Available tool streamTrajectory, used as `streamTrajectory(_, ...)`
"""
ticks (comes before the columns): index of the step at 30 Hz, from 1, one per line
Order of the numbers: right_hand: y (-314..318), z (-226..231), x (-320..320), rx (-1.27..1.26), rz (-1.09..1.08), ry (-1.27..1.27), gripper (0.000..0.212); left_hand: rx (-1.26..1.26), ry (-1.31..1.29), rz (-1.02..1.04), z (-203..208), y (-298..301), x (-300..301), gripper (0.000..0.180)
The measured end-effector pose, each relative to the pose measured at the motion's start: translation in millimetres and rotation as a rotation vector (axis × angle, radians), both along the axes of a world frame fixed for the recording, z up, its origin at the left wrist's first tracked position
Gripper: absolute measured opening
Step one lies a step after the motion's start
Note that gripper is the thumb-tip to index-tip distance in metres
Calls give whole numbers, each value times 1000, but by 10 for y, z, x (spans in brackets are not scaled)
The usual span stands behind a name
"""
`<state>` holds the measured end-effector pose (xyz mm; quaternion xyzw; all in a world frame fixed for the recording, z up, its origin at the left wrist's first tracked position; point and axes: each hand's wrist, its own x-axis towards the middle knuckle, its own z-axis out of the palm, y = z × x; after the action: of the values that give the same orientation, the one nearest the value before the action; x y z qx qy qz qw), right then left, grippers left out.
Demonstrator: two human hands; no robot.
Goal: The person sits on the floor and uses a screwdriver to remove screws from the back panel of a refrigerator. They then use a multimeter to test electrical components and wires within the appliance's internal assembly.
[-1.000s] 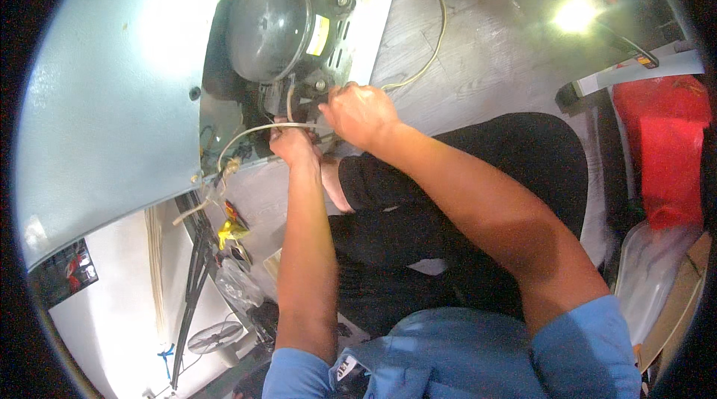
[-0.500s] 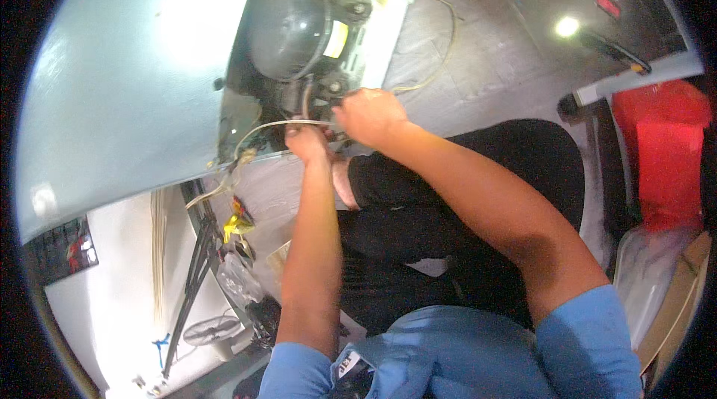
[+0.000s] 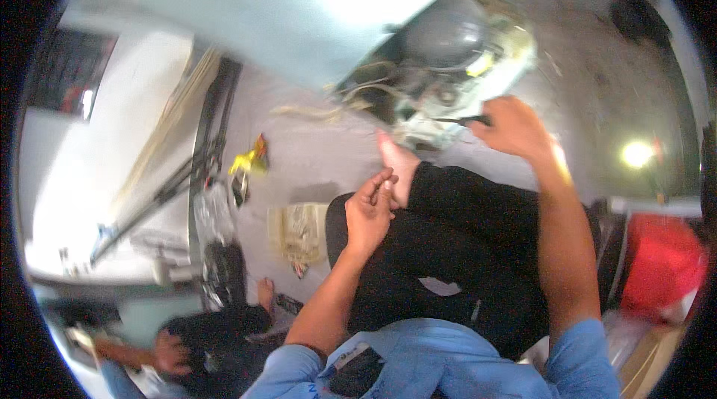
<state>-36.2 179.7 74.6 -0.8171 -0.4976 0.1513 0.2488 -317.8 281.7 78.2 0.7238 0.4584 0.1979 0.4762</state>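
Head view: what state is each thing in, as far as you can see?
Left hand: fingers curled, away from the compressor; grip unclear.
Right hand: closed on a dark tool.
Compressor: exposed; running or not, cannot tell.
Pale cord: end loose, blurred.
Lamp: lit.

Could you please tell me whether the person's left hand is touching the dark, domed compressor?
Apart. The head view shows the left hand well below the compressor, with the bare foot visible between them.
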Motion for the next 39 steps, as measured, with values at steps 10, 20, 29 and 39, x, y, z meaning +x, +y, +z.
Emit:
streamTrajectory(10,-82,48,-93,-472,360,633,26,631,84,531,189,980,-1918,26)
streamTrajectory(20,-776,805,163,-485,-436,343,28,719,406,744,-492,2866,-3578,32)
streamTrajectory(29,-384,1133,-464,-502,-74,517,29,767,437,806,-776,1376,-4215,25)
streamTrajectory(39,1937,-897,-2171,-218,387,-68,46,390,-8,672,-419,-473,-2925,27)
